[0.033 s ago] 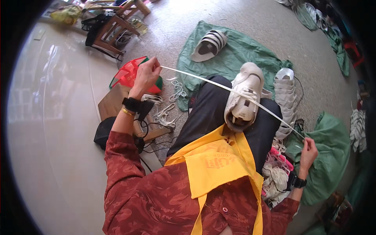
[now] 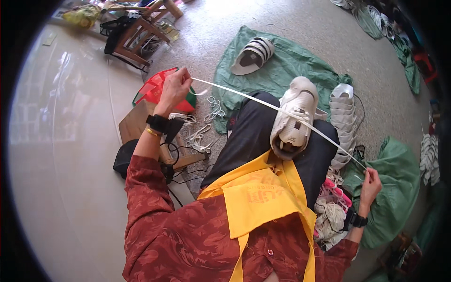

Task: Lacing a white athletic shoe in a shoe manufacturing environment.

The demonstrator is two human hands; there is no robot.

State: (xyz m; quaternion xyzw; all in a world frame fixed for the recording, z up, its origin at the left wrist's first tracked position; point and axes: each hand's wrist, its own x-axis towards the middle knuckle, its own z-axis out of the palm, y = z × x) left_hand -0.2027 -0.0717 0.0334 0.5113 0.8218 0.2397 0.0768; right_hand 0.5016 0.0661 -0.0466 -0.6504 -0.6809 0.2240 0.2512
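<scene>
A white sneaker (image 2: 303,91) rests across my thighs, its heel opening toward me. One long white shoelace (image 2: 246,96) runs taut over the shoe's tongue area, stretched out to both sides. My left hand (image 2: 175,87), raised at the upper left, pinches one end of the lace, and a short loose tail hangs beside it. Low at the right, my right hand (image 2: 370,184) pinches the other end between thumb and fingertips. The lace is drawn through or over the front of the shoe; I cannot tell which from here.
A shoe upper (image 2: 254,54) lies on a green cloth (image 2: 296,58). Nested uppers (image 2: 343,117) stand right of my knee, near a green sack (image 2: 394,183) and a lace heap (image 2: 329,214). Loose laces (image 2: 199,136), a wooden stool (image 2: 136,122) and a red bag (image 2: 152,89) sit at the left.
The loose lace tail by my left hand has swung slightly lower. The view has shifted a little; both hands keep the lace taut.
</scene>
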